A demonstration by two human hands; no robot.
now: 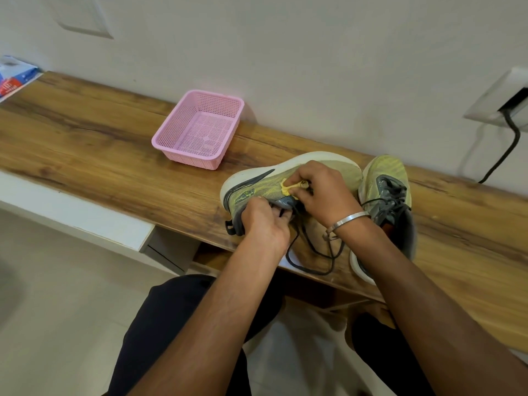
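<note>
Currently in hand: lace work on the shoe (257, 184), judged to be at its top eyelets; whether the lace is going in or coming out cannot be told.
Shoe's place: on its side on the desk (85, 144), near edge, right of centre, sole facing the far wall.
Left hand (265, 224): fingers curled into the collar, gripping the shoe to steady it.
Right hand (325, 192): pinching a yellow tab (287, 188) on the upper; bracelet (347, 220) at the wrist.
Black lace (314, 261): slack, looping over the desk's near edge.
Neighbours: second shoe (385, 201) upright, just right; pink basket (188, 158) far left, well apart.
Next move calls for: a firm hold at the collar while the right hand frees or feeds the lace without snagging the loose loops.
</note>
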